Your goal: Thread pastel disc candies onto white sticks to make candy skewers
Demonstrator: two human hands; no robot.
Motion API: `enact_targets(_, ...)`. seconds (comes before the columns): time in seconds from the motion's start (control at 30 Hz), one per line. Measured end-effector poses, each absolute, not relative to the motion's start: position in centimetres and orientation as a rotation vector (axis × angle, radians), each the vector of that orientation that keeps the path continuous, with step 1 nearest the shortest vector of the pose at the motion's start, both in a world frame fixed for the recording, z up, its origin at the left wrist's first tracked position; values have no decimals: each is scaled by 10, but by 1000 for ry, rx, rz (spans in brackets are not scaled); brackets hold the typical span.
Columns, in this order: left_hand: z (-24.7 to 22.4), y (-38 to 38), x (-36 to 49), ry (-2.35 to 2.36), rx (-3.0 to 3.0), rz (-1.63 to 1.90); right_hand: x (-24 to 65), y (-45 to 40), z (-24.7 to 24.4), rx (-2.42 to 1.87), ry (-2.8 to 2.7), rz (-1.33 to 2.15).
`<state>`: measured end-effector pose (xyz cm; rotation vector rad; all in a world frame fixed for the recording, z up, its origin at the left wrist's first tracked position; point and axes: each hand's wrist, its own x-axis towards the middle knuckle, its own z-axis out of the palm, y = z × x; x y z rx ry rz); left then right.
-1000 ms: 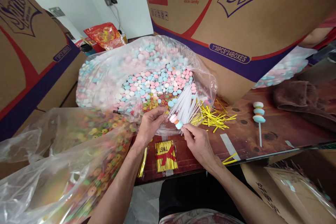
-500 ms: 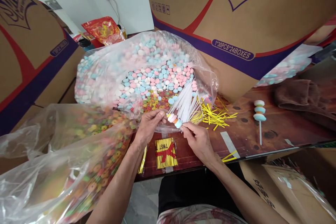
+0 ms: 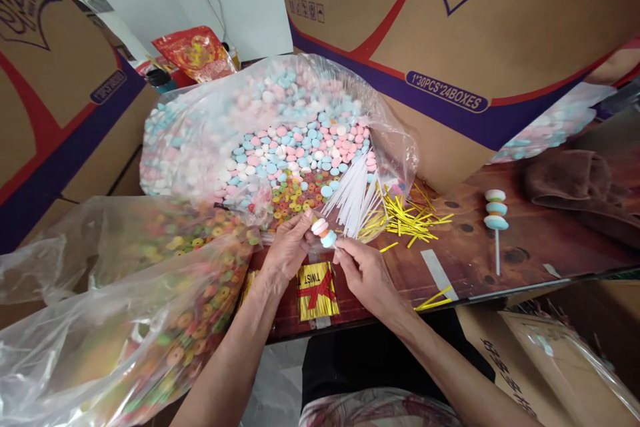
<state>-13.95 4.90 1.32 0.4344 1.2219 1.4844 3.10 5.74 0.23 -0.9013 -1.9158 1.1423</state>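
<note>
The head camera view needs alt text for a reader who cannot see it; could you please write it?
A person's left hand and right hand hold a small candy stack between them above a reddish-brown table. Beyond are an open clear bag of pastel candies, white sticks and gold twist ties; to the right lies a similar candy stick.

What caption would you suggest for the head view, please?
Right hand holding a candy skewer, left hand at its tip, near white sticks.

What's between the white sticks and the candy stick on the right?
Mainly loose gold twist ties beside the white sticks, then a stretch of brown tabletop up to the candy stick. Shows in the head view.
</note>
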Motion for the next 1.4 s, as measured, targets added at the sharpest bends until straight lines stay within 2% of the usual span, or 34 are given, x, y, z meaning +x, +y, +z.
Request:
enact_targets(0.17,18,48,-126,1196,334,1616,26,52,-4,-954,-1815,1183)
enact_targets(0.5,17,46,-88,1174,364,1530,26,53,-9,-1028,-1760,1097)
enact_targets(0.6,19,56,-94,1280,557,1492,32,57,-8,-1049,-1721,1094)
enact_targets(0.73,15,88,-119,1768,1284,1478,41,63,-11,-1099,-1654,1116)
enact_targets(0.87,2,119,-143,2005,1889,1121,44,63,-16,-1133,-1576,1163)
enact_targets(1.13,-1,134,-161,1983,1708,1132,42,63,-19,-1137,-1533,1211)
enact_targets(1.27,5,138,-150,1799,2008,928,41,64,-18,-1130,-1454,1240)
enact_targets(1.4,7,149,-139,1854,2018,791,41,65,-19,-1131,-1410,1242)
